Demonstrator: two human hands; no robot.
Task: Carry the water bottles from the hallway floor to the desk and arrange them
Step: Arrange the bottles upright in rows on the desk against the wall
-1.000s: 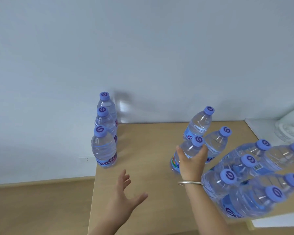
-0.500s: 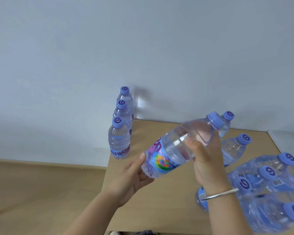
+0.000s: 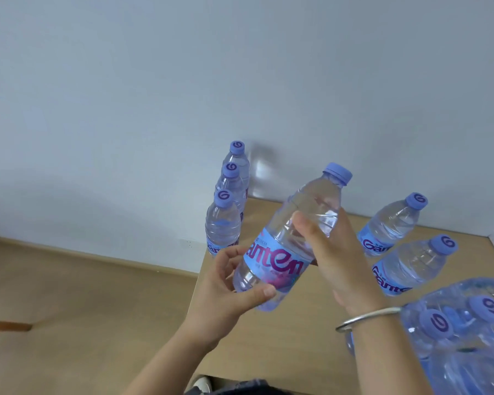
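bottle (image 3: pixel 291 238) now tipped more upright, off the table (image 3: pixel 311 337) | left hand (image 3: pixel 226 292) fingers wrapped on base, right hand (image 3: pixel 334 260) fingers on shoulder | handoff underway | next: stand it right of the three-bottle row (image 3: pixel 226 201)

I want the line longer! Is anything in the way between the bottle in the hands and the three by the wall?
Nothing visible. Both hands hold the bottle over bare desk, just right of the row of three.
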